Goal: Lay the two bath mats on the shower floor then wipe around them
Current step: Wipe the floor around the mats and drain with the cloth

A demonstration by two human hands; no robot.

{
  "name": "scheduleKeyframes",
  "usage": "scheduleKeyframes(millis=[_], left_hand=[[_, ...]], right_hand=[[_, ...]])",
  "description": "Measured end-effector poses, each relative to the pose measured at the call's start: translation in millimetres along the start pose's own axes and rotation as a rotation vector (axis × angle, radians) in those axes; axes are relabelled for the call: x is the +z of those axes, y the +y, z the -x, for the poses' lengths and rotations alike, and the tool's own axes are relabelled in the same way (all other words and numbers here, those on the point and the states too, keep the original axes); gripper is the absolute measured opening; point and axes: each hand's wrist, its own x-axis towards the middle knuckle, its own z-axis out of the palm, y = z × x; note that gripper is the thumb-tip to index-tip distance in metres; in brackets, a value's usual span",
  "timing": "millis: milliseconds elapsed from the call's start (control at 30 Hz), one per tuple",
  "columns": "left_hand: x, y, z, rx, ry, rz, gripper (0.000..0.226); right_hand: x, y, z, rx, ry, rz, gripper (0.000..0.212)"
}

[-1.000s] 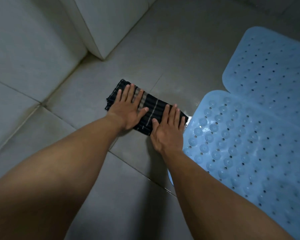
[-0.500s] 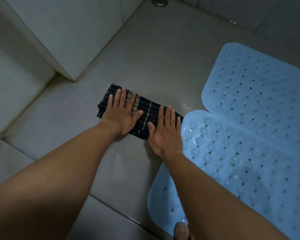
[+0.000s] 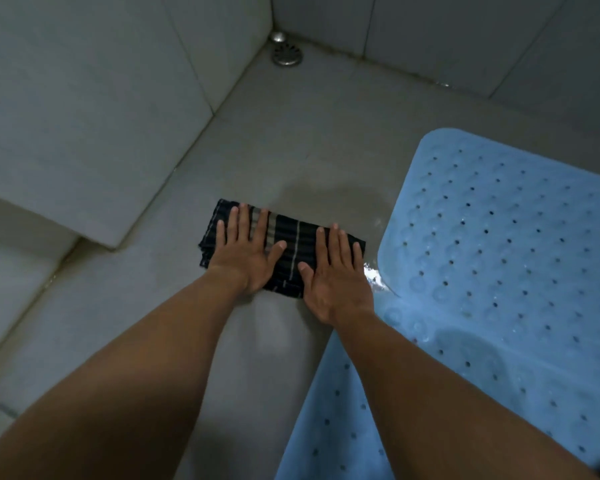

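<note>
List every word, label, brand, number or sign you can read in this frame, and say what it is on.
None: no readable text shows. The folded dark cloth under the left hand and right hand has only stripes, the blue mats only holes and bumps, and the drain and wall tiles are unmarked.

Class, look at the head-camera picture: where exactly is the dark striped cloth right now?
The dark striped cloth lies flat on the shower floor at mid-frame, pressed under the left hand and right hand, just left of the blue bath mat.
</note>
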Motion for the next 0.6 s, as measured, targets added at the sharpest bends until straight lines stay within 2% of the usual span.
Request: scheduleKeyframes(millis=[300, 600], left_hand=[[-10, 3, -10, -0.028, -0.078, -0.024, 0.077], [-24, 10, -48, 0.066, -0.008, -0.042, 0.077]], right_hand=[[-1, -4, -6, 0.041, 0.051, -0.02, 0.069], [-9, 9, -34, 0.08, 0.098, -0.027, 0.07]])
